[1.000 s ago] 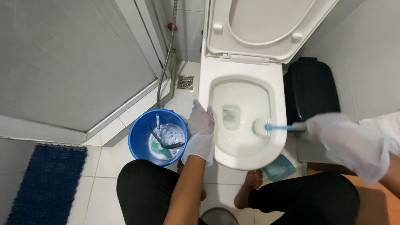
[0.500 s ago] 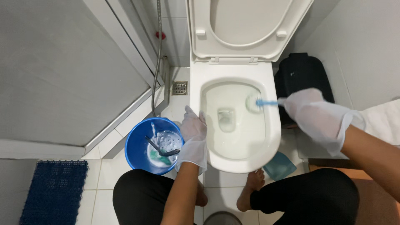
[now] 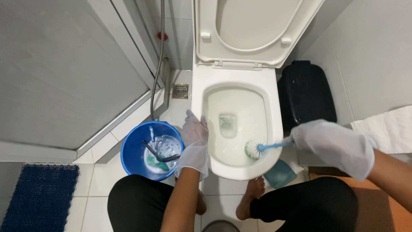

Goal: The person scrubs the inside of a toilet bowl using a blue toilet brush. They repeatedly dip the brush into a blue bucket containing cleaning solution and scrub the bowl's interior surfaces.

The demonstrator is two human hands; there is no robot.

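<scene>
Scrubbing inside the bowl (image 3: 235,124), the brush (image 3: 254,148) has its white bristle head pressed against the near right wall, just under the rim. Its thin blue handle runs up and right over the rim into the right hand (image 3: 332,145), whose gloved grip is clenched around the handle's far end; the head therefore lies to the left of that grip and a little lower, down in the bowl. The left hand (image 3: 194,136), also gloved, lies flat and released on the bowl's left rim, holding nothing, seemingly to steady the crouched body. Seat and lid (image 3: 251,30) stand raised, leaving the bowl open. A blue bucket (image 3: 132,160) of soapy water with a dark tool in it sits on the floor just beside the left hand, within reach. A black bin (image 3: 305,92) stands right of the toilet.
</scene>
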